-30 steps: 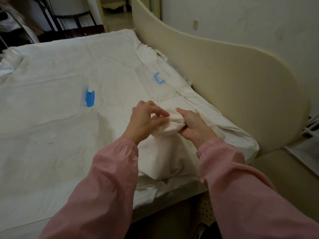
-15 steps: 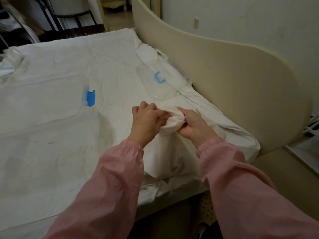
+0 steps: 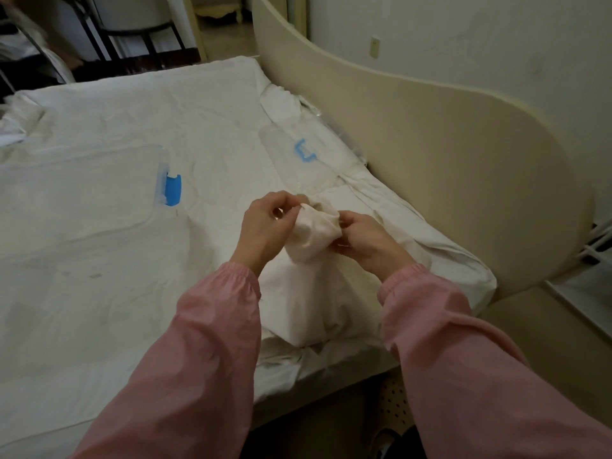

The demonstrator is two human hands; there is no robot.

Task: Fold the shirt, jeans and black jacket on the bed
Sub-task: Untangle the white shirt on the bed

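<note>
White cloth pinched between left hand, right hand.

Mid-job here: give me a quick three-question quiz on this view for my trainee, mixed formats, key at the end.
1. True or false: the left hand and the right hand both grip the white cloth.
2. The clip to the left of the hands is: A red, B blue, C black.
3. Fill in: the cream board runs along the person's ____ side.
Key: 1 true; 2 B; 3 right.
</note>
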